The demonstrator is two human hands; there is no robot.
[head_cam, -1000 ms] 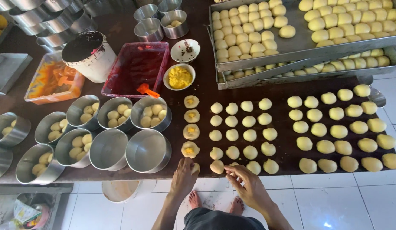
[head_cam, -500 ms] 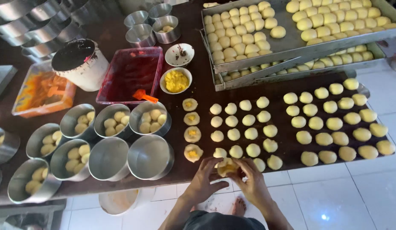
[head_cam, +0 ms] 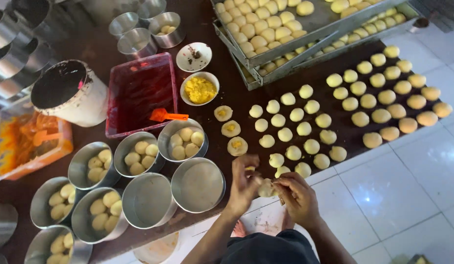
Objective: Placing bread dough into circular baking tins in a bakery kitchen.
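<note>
left hand (head_cam: 244, 183) and right hand (head_cam: 296, 194) pinching dough ball (head_cam: 266, 188), fingers curled

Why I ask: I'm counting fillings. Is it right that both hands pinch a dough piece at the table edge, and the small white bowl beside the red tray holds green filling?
Not quite: the head view shows the small white bowl holds yellow filling, not green. The left hand and right hand do pinch a dough piece beside the red tray.

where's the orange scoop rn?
Head view, left of centre: the orange scoop lies in the red tray's lower right corner, below the bowl of yellow filling.
</note>
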